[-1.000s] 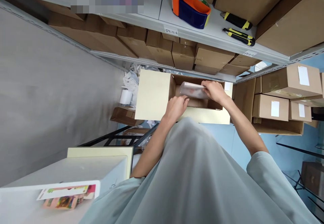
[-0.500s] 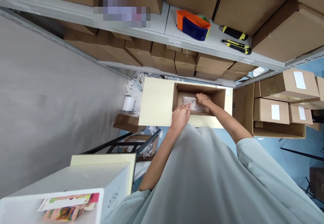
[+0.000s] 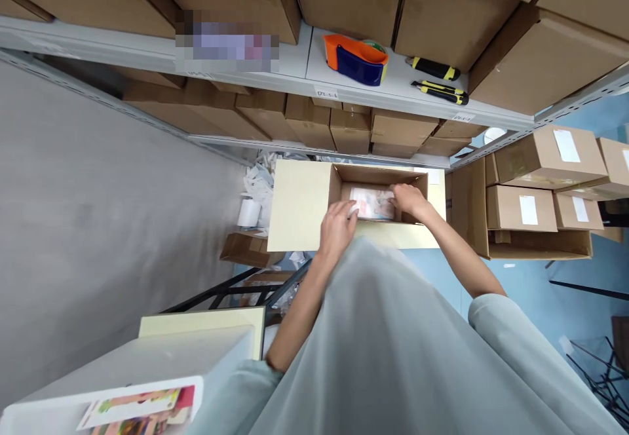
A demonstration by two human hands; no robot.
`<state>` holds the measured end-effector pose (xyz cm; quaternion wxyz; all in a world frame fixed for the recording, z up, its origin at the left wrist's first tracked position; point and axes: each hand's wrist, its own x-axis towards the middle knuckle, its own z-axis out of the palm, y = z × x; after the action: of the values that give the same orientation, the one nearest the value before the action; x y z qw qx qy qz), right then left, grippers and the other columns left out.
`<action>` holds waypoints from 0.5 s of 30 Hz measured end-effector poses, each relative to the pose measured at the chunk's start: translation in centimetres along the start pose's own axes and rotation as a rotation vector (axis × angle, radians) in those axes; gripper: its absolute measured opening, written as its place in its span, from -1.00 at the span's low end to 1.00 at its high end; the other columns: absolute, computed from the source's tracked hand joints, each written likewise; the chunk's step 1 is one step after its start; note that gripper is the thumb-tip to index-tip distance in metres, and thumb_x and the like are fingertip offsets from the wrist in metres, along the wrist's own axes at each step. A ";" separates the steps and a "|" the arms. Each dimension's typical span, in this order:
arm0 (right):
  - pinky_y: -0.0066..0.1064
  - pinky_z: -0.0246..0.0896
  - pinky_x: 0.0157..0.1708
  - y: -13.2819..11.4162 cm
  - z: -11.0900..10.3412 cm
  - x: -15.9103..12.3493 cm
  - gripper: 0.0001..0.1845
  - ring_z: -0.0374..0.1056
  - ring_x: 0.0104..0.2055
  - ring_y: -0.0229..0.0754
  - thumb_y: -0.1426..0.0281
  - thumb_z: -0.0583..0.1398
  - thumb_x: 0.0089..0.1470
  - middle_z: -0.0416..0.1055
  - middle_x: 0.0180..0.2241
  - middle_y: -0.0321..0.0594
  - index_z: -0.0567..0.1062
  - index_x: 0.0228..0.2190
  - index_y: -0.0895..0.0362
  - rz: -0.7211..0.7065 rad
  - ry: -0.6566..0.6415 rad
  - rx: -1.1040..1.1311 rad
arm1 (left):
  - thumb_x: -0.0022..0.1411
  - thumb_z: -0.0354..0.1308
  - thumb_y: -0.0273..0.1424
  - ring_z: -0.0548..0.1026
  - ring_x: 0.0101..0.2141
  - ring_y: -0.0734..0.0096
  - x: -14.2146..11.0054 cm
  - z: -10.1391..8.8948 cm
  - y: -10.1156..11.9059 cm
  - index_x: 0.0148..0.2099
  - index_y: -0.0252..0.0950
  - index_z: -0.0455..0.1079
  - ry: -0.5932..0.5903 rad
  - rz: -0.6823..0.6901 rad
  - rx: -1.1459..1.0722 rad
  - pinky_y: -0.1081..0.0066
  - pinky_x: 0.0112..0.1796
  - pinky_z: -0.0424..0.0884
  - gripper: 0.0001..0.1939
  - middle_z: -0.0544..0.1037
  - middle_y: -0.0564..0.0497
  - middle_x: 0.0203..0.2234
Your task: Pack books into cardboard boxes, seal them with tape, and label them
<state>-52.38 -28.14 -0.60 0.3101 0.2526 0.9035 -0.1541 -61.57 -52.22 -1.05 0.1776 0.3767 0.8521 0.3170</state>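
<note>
While left hand (image 3: 337, 226) and right hand (image 3: 411, 200) pinch its ends | packet (image 3: 373, 205): whitish, pinkish (print blurred) | in carton (image 3: 378, 173)

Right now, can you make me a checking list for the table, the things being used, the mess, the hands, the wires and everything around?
Surface: pale yellow table.
Job's things: open box on the table, shiny packet inside it.
Clutter: white scraps and white roll past the table's left end.
Hands: left hand at the packet's left end, right hand at its right; grip unclear.
Cables: nothing seen.
Surroundings: shelf with brown boxes, tape holder, two cutters.
</note>
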 end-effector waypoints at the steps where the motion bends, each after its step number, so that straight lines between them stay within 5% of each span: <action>1: -0.17 0.41 0.10 0.8 0.2 -1.7 -0.65 0.52 0.21 0.14 0.36 0.24 0.39 0.58 0.15 0.11 0.56 0.15 0.14 -0.021 0.150 0.046 | 0.53 0.05 -0.33 0.49 0.24 -0.01 0.0 -0.5 -0.4 0.26 -0.24 0.49 0.080 -0.014 0.007 0.07 0.29 0.38 -0.63 0.58 -0.23 0.21; 5: -0.14 0.41 -0.05 4.5 2.6 -8.3 -0.59 0.55 0.04 0.15 0.13 0.22 0.40 0.59 0.02 0.10 0.54 0.07 0.16 0.210 0.632 0.288 | 0.45 0.21 -0.24 0.40 0.27 -0.13 0.2 -2.5 -2.7 0.37 -0.28 0.35 0.285 -0.173 0.055 -0.03 0.30 0.32 -0.47 0.46 -0.33 0.25; 9: -0.17 0.40 -0.17 5.7 6.1 -11.0 -0.46 0.57 -0.23 0.04 -0.09 0.21 0.32 0.62 -0.15 -0.02 0.55 -0.04 0.12 0.361 0.589 0.581 | 0.36 0.31 -0.25 0.48 0.09 -0.14 0.2 -2.8 -4.4 0.21 -0.26 0.41 0.237 -0.278 0.072 -0.06 0.19 0.40 -0.56 0.56 -0.25 0.03; 15: -0.16 0.44 -0.25 3.2 8.7 -10.8 -0.57 0.54 -0.30 -0.02 0.06 0.20 0.28 0.58 -0.15 -0.06 0.58 -0.03 0.10 0.278 0.667 0.689 | 0.38 0.28 -0.35 0.53 0.06 -0.10 -0.7 -1.8 -3.5 0.08 -0.20 0.46 0.115 -0.164 0.087 0.00 0.14 0.45 -0.75 0.63 -0.18 -0.02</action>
<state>-39.10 -33.18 -0.72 -0.0796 0.4938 0.8078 -0.3119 -63.94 -55.33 -2.06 0.1373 0.2941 0.9018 0.2853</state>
